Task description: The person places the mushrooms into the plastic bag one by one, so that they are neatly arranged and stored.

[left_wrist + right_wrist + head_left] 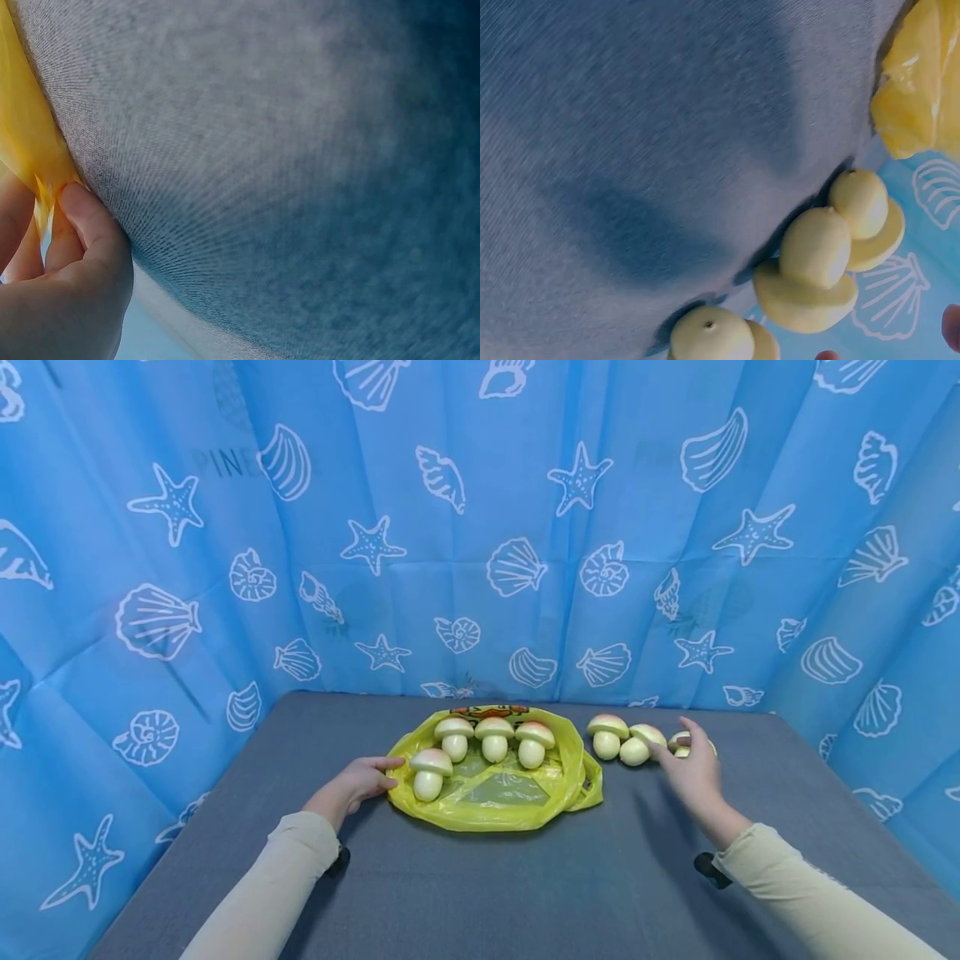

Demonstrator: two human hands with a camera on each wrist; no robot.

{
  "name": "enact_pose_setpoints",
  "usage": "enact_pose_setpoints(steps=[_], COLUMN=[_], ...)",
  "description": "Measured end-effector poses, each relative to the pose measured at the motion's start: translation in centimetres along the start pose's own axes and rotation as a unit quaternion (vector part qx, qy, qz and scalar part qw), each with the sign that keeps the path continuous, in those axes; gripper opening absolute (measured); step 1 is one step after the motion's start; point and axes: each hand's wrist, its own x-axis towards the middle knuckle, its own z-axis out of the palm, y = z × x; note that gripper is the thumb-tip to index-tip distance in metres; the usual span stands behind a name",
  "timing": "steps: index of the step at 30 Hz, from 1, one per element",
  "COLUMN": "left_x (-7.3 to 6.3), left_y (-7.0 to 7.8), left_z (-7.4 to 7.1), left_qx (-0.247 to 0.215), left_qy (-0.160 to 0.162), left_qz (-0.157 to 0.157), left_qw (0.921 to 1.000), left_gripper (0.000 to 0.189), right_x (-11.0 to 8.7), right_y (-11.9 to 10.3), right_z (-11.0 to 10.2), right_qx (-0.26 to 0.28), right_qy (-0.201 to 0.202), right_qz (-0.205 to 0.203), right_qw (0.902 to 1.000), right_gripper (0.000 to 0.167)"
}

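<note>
"Mushrooms (428, 774): how many do we count in the yellow bag (480, 818)?"

"Four. We see three in a row along its far side and one nearer its left end, caps up, inside the spread mouth."

"And outside it?"

"Three more on the grey table (465, 893), just right of the bag. We see the middle one (637, 748) tilted close against its left neighbour (606, 742), while the rightmost one (681, 745) is partly covered by the right hand (695, 777)."

"What are that hand's fingers doing?"

"They're wide apart, with the thumb by the middle mushroom and a finger raised above the rightmost. We see nothing between them. The right wrist view catches only two fingertips (950, 326) at its edge, so we can't tell whether they touch anything."

"Our left hand (363, 782)?"

"At the bag's left edge. In the left wrist view we make out its thumb and fingers pinching a gathered bit of the yellow plastic, narrow and close together."

"Around us?"

"Pale sleeves (262, 881) on both arms, and a blue curtain (510, 477) with white shells and starfish behind the table."
</note>
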Motion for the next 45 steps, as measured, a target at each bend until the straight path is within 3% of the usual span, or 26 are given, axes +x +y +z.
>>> enact_pose_setpoints(steps=[13, 21, 31, 45], left_x=[0.3, 0.2, 0.3, 0.4], left_y=[0.2, 0.2, 0.1, -0.3], left_z=[0.0, -0.2, -0.1, 0.1], left_qx=[-0.005, -0.001, 0.000, -0.003], left_qy=[-0.001, -0.002, 0.001, 0.005], left_qz=[-0.003, -0.005, -0.003, -0.001], left_qw=[1.0000, 1.0000, 1.0000, 1.0000], left_gripper=[0.046, 0.046, 0.046, 0.045], right_x=[1.2, 2.1, 3.2, 4.4], right_y=[1.7, 3.0, 5.0, 6.3], right_z=[-0.6, -1.5, -1.5, -1.3], right_qx=[-0.035, -0.060, -0.090, -0.097], right_qy=[0.033, 0.002, 0.008, -0.022], right_qz=[0.008, 0.014, 0.003, 0.014], right_qw=[0.9988, 0.9981, 0.9959, 0.9949], right_gripper=[0.075, 0.081, 0.084, 0.089])
